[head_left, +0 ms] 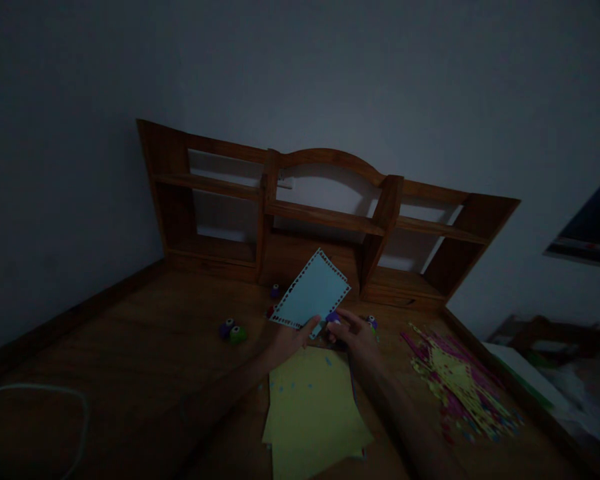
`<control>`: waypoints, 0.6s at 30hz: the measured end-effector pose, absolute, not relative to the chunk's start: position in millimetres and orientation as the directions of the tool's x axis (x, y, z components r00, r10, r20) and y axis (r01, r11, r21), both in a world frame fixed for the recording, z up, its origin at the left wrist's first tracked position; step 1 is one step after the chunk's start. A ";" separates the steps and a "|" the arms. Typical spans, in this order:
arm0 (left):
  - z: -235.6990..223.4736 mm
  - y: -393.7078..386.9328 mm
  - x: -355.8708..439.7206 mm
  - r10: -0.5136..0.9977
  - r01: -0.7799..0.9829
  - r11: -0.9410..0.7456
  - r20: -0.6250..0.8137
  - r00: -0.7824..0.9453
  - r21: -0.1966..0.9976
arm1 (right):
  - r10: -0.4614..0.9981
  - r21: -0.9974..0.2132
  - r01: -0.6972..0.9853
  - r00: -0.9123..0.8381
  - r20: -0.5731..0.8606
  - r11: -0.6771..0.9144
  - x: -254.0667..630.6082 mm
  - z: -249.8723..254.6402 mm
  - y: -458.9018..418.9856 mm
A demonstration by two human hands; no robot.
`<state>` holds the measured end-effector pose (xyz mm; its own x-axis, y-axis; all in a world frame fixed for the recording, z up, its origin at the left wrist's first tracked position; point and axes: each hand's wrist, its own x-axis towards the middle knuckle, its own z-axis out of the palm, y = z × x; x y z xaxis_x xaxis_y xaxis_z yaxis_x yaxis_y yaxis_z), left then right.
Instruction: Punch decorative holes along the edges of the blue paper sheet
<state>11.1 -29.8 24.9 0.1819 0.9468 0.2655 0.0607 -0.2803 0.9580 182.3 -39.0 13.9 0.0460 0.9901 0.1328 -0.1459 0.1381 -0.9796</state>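
Observation:
My left hand (pixel 291 341) grips a light blue sheet of paper (pixel 313 293) by its lower edge, thumb on top. Small punched shapes line the sheet's edges, and it is tilted above the table. My right hand (pixel 360 340) is closed around a small purple craft punch (pixel 333 318), which sits at the sheet's lower right edge. A narrow bit of blue paper sticks out below, between the hands. Under them lies a stack of yellow paper sheets (pixel 310 413), with a few tiny blue scraps on top. Dim light hides the finer details of the fingers.
A purple punch (pixel 226 328) and a green punch (pixel 238 335) stand left; others stand behind the sheet and beside my right hand. Yellow and pink paper strips (pixel 455 373) are heaped at right. A wooden shelf (pixel 325 215) borders the back; a white cable (pixel 45 387) lies left.

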 end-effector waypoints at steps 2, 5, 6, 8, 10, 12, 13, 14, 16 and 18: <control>24.6 -30.6 10.0 0.950 0.087 -0.266 0.245 0.194 0.960 | 0.992 -0.985 -0.126 0.039 0.116 0.120 183.4 12.9 -37.5; 23.9 -30.0 8.4 0.950 0.112 -0.256 0.229 0.211 0.960 | 0.991 -0.987 -0.097 0.034 0.126 0.129 184.2 12.7 -34.9; 23.2 -29.1 7.8 0.950 0.116 -0.256 0.227 0.215 0.960 | 0.991 -0.986 -0.094 0.031 0.133 0.136 184.1 12.8 -34.4; 20.7 -26.0 6.6 0.946 0.122 -0.261 0.228 0.229 0.958 | 0.990 -0.986 -0.094 0.034 0.133 0.136 183.7 12.9 -34.4; 16.6 -22.3 5.5 0.939 0.128 -0.275 0.238 0.250 0.953 | 0.992 -0.989 -0.084 0.046 0.115 0.119 183.1 12.9 -35.7; 11.8 -19.2 5.1 0.930 0.134 -0.294 0.251 0.268 0.946 | 0.993 -0.993 -0.060 0.056 0.100 0.103 182.6 13.0 -37.7; 9.8 -18.3 5.2 0.927 0.133 -0.300 0.256 0.275 0.945 | 0.994 -0.994 -0.051 0.052 0.097 0.100 182.3 13.2 -38.6; 8.4 -17.9 5.4 0.924 0.128 -0.303 0.258 0.282 0.944 | 0.994 -0.994 -0.049 0.049 0.099 0.101 182.0 13.4 -39.4; 7.7 -18.7 6.0 0.917 0.113 -0.303 0.257 0.305 0.946 | 0.993 -0.992 -0.065 0.042 0.106 0.109 181.4 13.9 -40.4; 9.7 -20.8 6.7 0.910 0.096 -0.304 0.259 0.324 0.948 | 0.993 -0.990 -0.085 0.045 0.111 0.114 180.8 14.2 -41.0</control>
<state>6.7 -20.8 9.7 0.3236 0.9101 0.2588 0.0964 -0.3038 0.9479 180.8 -41.0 14.2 0.0454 0.9928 0.1109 -0.0847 0.1144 -0.9898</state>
